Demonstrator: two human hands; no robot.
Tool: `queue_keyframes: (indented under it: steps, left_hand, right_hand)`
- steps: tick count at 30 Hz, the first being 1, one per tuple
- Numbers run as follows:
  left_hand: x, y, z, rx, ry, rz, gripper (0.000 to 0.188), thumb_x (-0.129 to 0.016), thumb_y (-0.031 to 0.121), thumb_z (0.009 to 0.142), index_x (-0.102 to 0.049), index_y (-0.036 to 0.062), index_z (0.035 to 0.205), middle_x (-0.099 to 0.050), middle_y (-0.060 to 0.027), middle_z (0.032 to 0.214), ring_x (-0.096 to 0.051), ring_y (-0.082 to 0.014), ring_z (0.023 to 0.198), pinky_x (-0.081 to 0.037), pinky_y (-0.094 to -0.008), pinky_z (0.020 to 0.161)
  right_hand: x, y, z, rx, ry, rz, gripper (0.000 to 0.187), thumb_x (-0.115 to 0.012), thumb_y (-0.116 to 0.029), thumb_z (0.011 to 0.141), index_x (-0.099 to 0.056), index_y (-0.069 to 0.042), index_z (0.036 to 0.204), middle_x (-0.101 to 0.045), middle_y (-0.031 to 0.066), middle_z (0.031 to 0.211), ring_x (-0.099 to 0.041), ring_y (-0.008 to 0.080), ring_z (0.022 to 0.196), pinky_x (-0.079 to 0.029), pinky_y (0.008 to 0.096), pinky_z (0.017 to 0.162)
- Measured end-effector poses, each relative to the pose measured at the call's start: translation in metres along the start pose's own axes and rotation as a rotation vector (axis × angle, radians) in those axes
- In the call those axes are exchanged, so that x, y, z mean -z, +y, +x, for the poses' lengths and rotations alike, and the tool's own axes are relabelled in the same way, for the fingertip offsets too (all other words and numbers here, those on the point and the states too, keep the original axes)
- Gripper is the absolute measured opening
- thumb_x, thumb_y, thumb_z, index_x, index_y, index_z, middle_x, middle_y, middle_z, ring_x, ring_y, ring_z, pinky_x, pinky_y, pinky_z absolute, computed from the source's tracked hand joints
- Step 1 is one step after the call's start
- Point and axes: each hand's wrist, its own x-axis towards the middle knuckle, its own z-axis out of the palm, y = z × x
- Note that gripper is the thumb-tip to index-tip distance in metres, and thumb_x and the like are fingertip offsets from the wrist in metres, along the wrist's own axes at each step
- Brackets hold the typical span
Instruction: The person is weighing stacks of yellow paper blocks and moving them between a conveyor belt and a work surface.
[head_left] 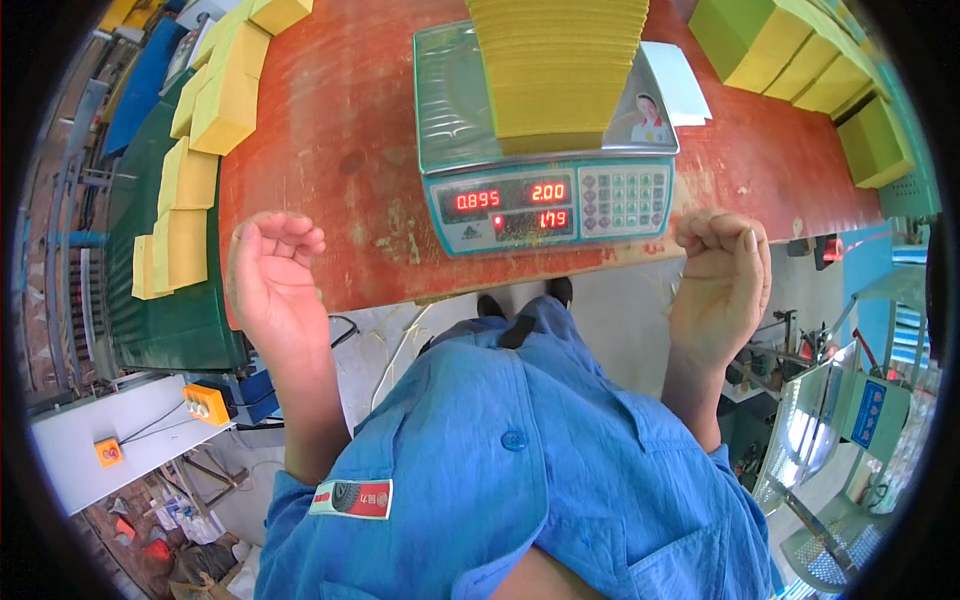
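My left hand (277, 275) is raised left of the scale, palm turned up and fingers loosely curled, with nothing in it. On the other side, my right hand (722, 280) is held the same way, its palm showing and bare. Between and beyond them stands a teal digital scale (440, 215) with a lit red display and a keypad. A tall stack of yellow paper sheets (560, 85) rests on its metal pan. Neither hand touches the stack; both are apart from it.
The scale stands on a worn red tabletop (330, 140). Yellow paper blocks (230, 110) line the left, some over a dark green surface (175, 325). More yellow blocks (755, 50) sit at the far right. White sheets (675, 80) lie beside the scale. Metal equipment (815, 450) stands lower right.
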Motion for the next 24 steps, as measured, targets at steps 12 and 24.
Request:
queue_keyframes:
  steps: [12,24]
  left_hand:
    - [-0.062,-0.011,0.009,-0.013,0.168,0.033,0.025,-0.047,0.023,0.099,-0.06,0.0025,0.094,-0.064,-0.0101,0.086,-0.062,-0.0195,0.079,-0.05,-0.0336,0.073]
    - [-0.165,0.013,0.119,0.382,-0.229,-0.201,0.07,-0.04,0.055,0.098,-0.042,-0.0003,0.139,-0.051,-0.0184,0.136,-0.05,-0.029,0.126,-0.043,-0.0454,0.101]
  right_hand:
    - [0.026,-0.007,0.063,-0.034,-0.06,0.032,0.027,-0.044,-0.017,0.099,-0.058,0.004,0.091,-0.064,0.0185,0.089,-0.058,0.022,0.083,-0.041,0.0327,0.076]
    - [0.055,0.027,0.142,-0.254,-0.258,-0.159,0.027,-0.044,-0.013,0.098,-0.063,0.005,0.106,-0.067,0.0107,0.1,-0.059,0.0141,0.093,-0.045,0.0287,0.087]
